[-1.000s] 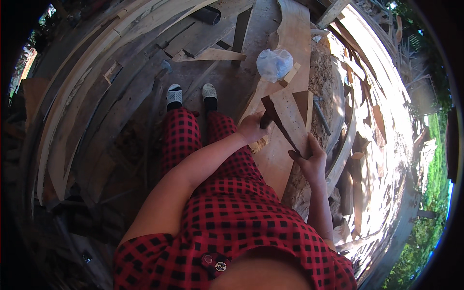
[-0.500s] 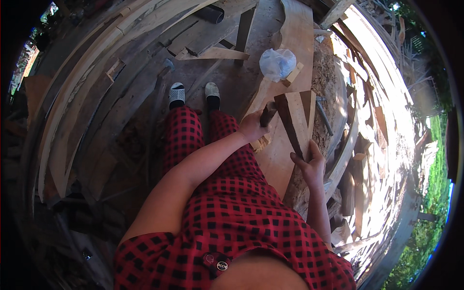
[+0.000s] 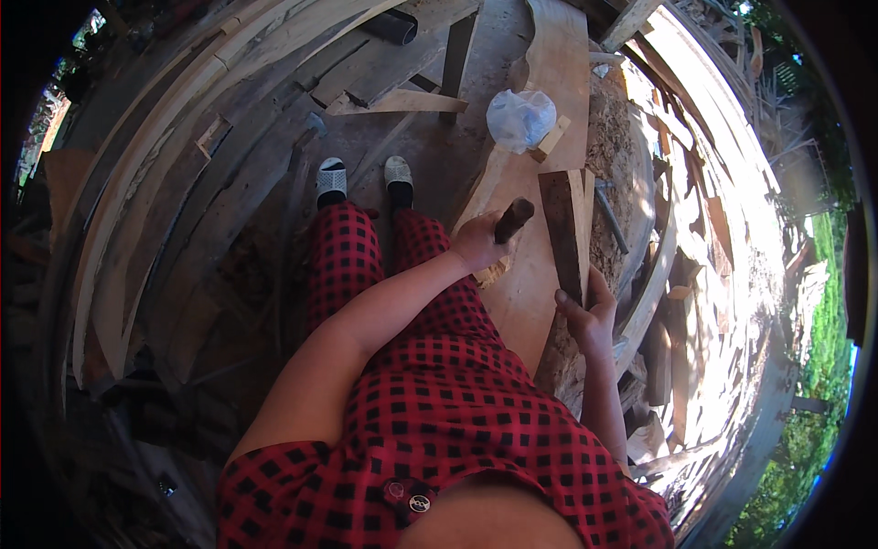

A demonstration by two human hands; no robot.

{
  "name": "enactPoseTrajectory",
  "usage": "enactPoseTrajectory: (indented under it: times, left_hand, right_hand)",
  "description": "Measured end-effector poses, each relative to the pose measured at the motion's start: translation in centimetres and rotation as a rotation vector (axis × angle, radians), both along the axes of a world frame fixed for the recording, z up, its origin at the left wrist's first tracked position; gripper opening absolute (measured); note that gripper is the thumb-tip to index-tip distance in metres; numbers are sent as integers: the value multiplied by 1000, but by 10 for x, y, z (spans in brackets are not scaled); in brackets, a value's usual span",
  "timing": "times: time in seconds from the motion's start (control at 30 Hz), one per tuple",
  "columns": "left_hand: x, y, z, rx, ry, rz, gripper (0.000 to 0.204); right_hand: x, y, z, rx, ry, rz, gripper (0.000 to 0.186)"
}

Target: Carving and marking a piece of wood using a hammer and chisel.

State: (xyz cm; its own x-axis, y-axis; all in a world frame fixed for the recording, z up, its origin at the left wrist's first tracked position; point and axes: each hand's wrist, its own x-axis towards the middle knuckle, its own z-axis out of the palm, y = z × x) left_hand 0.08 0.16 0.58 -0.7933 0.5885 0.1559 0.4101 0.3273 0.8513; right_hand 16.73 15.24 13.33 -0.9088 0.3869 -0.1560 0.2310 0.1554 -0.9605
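My left hand (image 3: 477,243) is closed around a dark brown round wooden handle (image 3: 514,220), whose near end points up toward me. Whatever the handle is fixed to is hidden. To its right, my right hand (image 3: 592,316) grips the lower end of a tapered piece of wood (image 3: 562,234) between thumb and fingers. The piece stands tilted, with one dark rough face and one pale cut face. It is apart from the handle. Both hands are over a long pale plank (image 3: 524,316). A yellowish chunk of wood (image 3: 494,273) shows just below my left hand.
Farther up the plank lie a clear plastic bag (image 3: 519,121) and a small wood block (image 3: 551,139). A rough log (image 3: 615,133) and a thin metal bar (image 3: 611,220) flank it on the right. Long boards (image 3: 197,174) are stacked at left; sunlit scrap wood (image 3: 709,238) spreads at right.
The tapered wood has been turned in my right hand, so its dark face shows broader. The handle in my left hand has tipped slightly, its end farther from the wood piece.
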Motion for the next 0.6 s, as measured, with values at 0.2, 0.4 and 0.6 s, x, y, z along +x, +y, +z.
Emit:
enactPoseTrajectory:
  times: [0.2, 0.4, 0.6]
  left_hand:
    - [2, 0, 3, 36, 36, 11, 25]
    - [2, 3, 2, 45, 71, -11, 30]
    - [3, 5, 1, -73, 27, -95, 23]
  right_hand:
    - [5, 1, -2, 206, -3, 10, 62]
    - [-1, -6, 19, 206, 12, 26, 66]
    - [3, -5, 15, 535, 4, 66, 71]
